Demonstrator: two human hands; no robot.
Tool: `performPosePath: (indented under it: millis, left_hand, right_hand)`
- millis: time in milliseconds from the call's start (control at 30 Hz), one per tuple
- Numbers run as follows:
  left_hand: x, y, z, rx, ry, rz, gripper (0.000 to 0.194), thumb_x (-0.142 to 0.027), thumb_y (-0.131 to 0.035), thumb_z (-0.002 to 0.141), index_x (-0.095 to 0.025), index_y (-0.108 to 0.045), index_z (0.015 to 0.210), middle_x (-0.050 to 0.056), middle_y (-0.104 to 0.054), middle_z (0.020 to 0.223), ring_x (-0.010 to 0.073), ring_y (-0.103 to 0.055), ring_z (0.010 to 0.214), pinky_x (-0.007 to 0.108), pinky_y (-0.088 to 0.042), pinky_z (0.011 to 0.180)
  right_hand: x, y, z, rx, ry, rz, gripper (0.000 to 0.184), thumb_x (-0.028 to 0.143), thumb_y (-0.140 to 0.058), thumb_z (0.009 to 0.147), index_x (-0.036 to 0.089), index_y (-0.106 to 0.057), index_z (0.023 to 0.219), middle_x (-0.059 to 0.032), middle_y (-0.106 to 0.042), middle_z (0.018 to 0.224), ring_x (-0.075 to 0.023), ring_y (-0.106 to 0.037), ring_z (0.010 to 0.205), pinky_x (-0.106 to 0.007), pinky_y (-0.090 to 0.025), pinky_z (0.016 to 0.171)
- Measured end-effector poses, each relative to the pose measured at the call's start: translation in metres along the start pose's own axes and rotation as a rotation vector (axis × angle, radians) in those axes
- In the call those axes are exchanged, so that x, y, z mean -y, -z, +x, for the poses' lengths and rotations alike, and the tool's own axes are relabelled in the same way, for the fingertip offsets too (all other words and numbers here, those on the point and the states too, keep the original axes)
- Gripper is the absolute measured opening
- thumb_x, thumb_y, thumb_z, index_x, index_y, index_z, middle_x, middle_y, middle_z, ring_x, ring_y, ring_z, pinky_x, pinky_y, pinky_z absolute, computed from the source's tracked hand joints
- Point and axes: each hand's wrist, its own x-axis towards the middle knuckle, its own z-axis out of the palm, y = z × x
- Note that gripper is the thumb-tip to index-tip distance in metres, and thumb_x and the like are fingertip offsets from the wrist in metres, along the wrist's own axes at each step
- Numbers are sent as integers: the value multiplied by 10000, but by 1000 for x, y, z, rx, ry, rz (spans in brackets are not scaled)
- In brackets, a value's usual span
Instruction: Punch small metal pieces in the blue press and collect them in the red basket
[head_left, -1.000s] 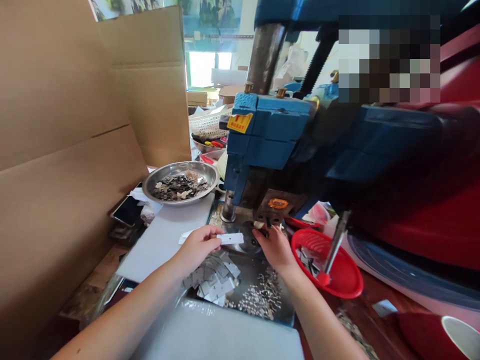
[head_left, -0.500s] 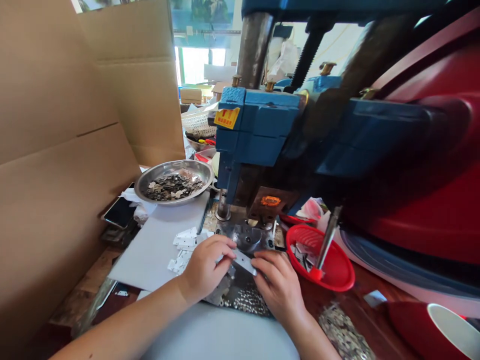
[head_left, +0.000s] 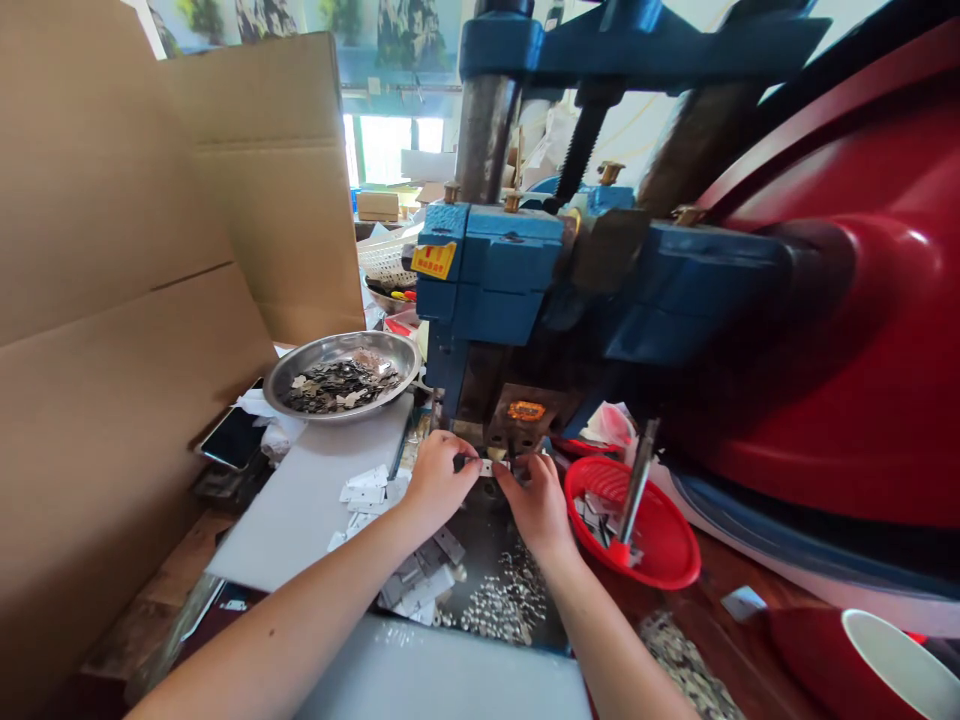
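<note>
My left hand (head_left: 436, 482) and my right hand (head_left: 534, 500) together pinch a small white metal strip (head_left: 486, 467), one hand at each end. They hold it right under the die of the blue punch press (head_left: 495, 290). More white strips (head_left: 367, 490) lie on the white board (head_left: 315, 500) to the left. Below my hands, flat metal blanks (head_left: 420, 585) and small punched bits (head_left: 510, 605) lie on the press bed.
A steel bowl (head_left: 341, 372) of dark metal scraps sits at the back left. A red plastic basket (head_left: 645, 530) with a metal rod stands right of my hands. Cardboard sheets (head_left: 135, 300) wall off the left. A phone (head_left: 232, 437) lies beside the board. A red flywheel guard (head_left: 847, 330) fills the right.
Both hands have moved forward from the pile of blanks up to the press die, carrying the white strip. The camera has tilted slightly up.
</note>
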Motion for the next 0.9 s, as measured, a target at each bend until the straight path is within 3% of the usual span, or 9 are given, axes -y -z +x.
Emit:
performPosePath:
  millis: [200, 333, 400, 500, 533, 667, 733, 900]
  left_hand:
    - [10, -10, 11, 204, 60, -118, 260, -146, -556, 746, -189, -663, 979, 45, -662, 1002, 207, -589, 977, 345, -447, 914]
    - [8, -11, 15, 243, 40, -135, 303, -122, -545, 742, -195, -654, 1015, 36, -671, 1015, 202, -596, 986, 338, -443, 932]
    - [5, -4, 13, 195, 26, -115, 298, -141, -564, 746, -195, -644, 1028, 48, -645, 1071, 213, -567, 1046, 357, -410, 974]
    - [3, 15, -1, 68, -54, -7, 220, -216, -565, 793, -194, -627, 1003, 61, -601, 1101, 222, -532, 1076, 378, -399, 971]
    - [4, 23, -9, 83, -98, 35, 177, -230, -548, 814, -198, -629, 968, 54, -608, 1053, 214, -546, 1032, 371, -419, 934]
    - [11, 44, -43, 441, -272, 205, 124, -226, -529, 843, -225, -649, 875, 22, -620, 903, 194, -563, 894, 347, -450, 823]
    - [16, 46, -55, 527, -328, 320, 125, -240, -578, 818, -234, -651, 919, 30, -607, 952, 217, -543, 932, 369, -440, 841]
    - [22, 41, -64, 429, -290, 511, 78, -260, -611, 793, -211, -631, 851, 38, -577, 951, 241, -510, 930, 396, -433, 825]
  right_hand:
    - [-10, -9, 6, 57, -66, 118, 295, 357, -571, 675, 169, -593, 901, -56, -587, 858, -192, -534, 761, -334, -450, 698]
    - [-14, -13, 7, 102, -100, 195, 320, 364, -554, 683, 171, -589, 937, -48, -611, 876, -184, -541, 764, -334, -448, 712]
    - [-13, -9, 5, 82, -80, 199, 320, 399, -549, 708, 178, -590, 935, -52, -613, 901, -187, -543, 800, -336, -446, 740]
    - [-12, 8, -6, 39, -72, 183, 299, 430, -522, 764, 188, -587, 927, -48, -612, 884, -176, -548, 791, -317, -447, 731]
    - [-12, 15, -11, 37, -83, 170, 283, 428, -516, 776, 190, -590, 910, -40, -612, 846, -167, -547, 752, -306, -446, 703]
    - [-16, 42, -33, 98, -132, 102, 245, 415, -518, 774, 200, -616, 835, -21, -622, 754, -161, -549, 685, -286, -439, 642]
    - [-21, 49, -41, 146, -139, 53, 245, 414, -518, 773, 205, -631, 832, -25, -643, 776, -174, -568, 721, -297, -445, 670]
    - [-29, 51, -52, 211, -122, 5, 247, 403, -490, 810, 206, -633, 855, -36, -668, 823, -193, -603, 785, -323, -458, 738]
